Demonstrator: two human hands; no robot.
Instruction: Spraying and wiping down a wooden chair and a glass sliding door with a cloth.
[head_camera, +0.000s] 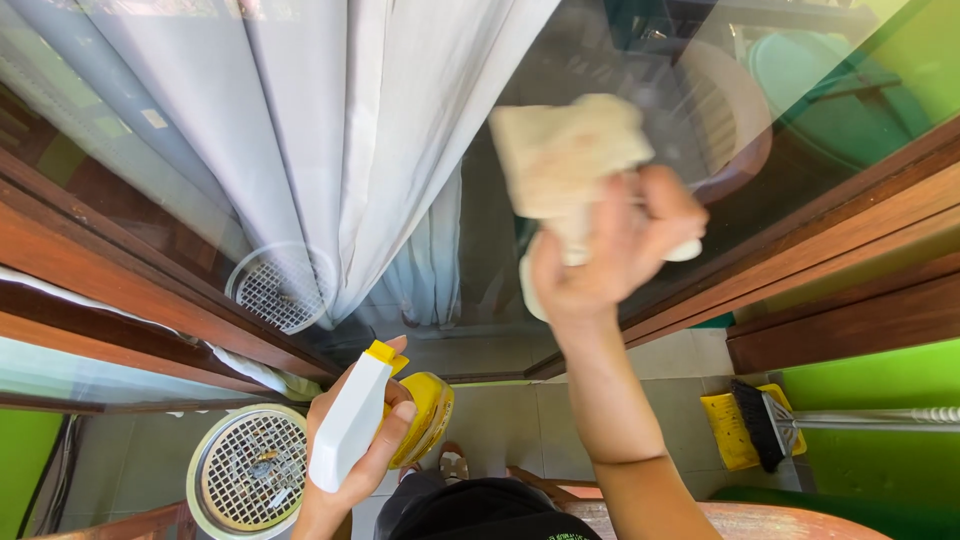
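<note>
Against the glass pane, right of the white curtain, a soft, light cloth is pressed flat by the right hand, bunched at its lower edge, seemingly; lower left, a white spray bottle, rigid and probably slick, is gripped around its body by the left hand.

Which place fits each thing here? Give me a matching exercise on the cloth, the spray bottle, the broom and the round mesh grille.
Things:
1. beige cloth
2. white spray bottle
3. broom
4. round mesh grille

Places:
a. on the floor tiles, lower left
b. in the left hand
c. on the yellow dustpan, right
d. pressed to the glass by the right hand

Pairs: 1-d, 2-b, 3-c, 4-a
</note>
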